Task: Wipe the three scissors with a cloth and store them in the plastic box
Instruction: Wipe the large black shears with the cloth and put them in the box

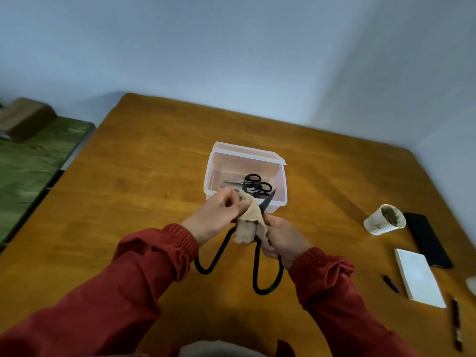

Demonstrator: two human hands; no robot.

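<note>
Near the middle of the tabletop (pixel 154 176): the large black scissors (pixel 255 266) were held up between both hands, the blade tip pointing far toward the plastic box (pixel 244 153) and the looped handles hanging on the near side.
Left hand (pixel 216 217): its fingers pinched the tan cloth (pixel 251 225), which was wrapped around the blades.
Right hand (pixel 283 240): its fingers were curled round the scissors just below the cloth, where the handles began, steadying them.
Box: it stood open just beyond the hands with its lid tipped back on the far side. The two small scissors (pixel 257 184) with black handles lay inside, side by side toward the right.
Step in hand: this appeared to be the wiping of the third and last pair, since two were already stored.
Next move: it probably called for drawing the cloth out to the tip, then freeing the cloth and laying the big pair in the box. The pair looked long for the box, so it would likely need to go in lengthwise or at a slant over the others, tip kept away from the fingers.
Right of the tabletop: a paper cup (pixel 385 219), a dark phone (pixel 427 240) and a white notepad (pixel 418 276) lay well apart from the work.
</note>
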